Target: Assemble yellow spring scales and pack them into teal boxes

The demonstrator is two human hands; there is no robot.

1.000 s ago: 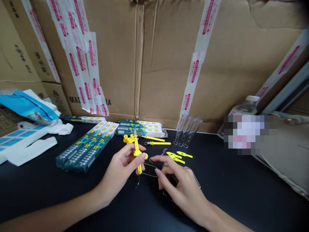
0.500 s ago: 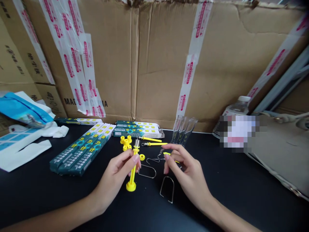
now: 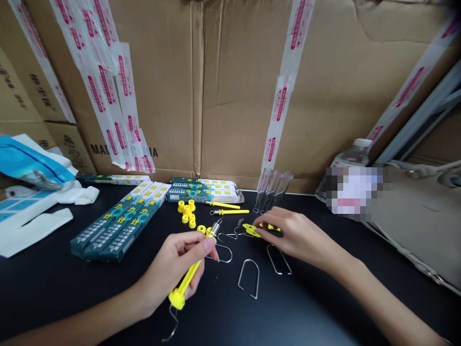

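Observation:
My left hand (image 3: 187, 257) is closed around the yellow plastic rod (image 3: 191, 275) of a spring scale core, tilted with its top to the right. A metal spring (image 3: 215, 228) with a small loop sits at its upper end. From the yellow cap (image 3: 176, 299) at its lower end hangs a bent wire hook (image 3: 172, 324). My right hand (image 3: 288, 233) reaches down to the table, thumb and fingertips pinched at a flat yellow plastic piece (image 3: 251, 230). Wire hooks (image 3: 227, 236) and a loose spring (image 3: 240, 223) lie just left of it. U-shaped wire handles (image 3: 249, 278) lie nearby.
Yellow caps (image 3: 186, 210) and two yellow rods with springs (image 3: 230, 212) lie farther back. Clear tubes (image 3: 272, 191) stand behind my right hand. Printed boxes (image 3: 117, 223) lie left, more boxes (image 3: 205, 191) behind. A bottle (image 3: 355, 153) and a bag (image 3: 421, 216) are right; cardboard (image 3: 237, 96) walls the back.
My left hand has tilted the rod, bringing its hook into view. My right hand has moved right and down onto the yellow pieces, uncovering another wire handle.

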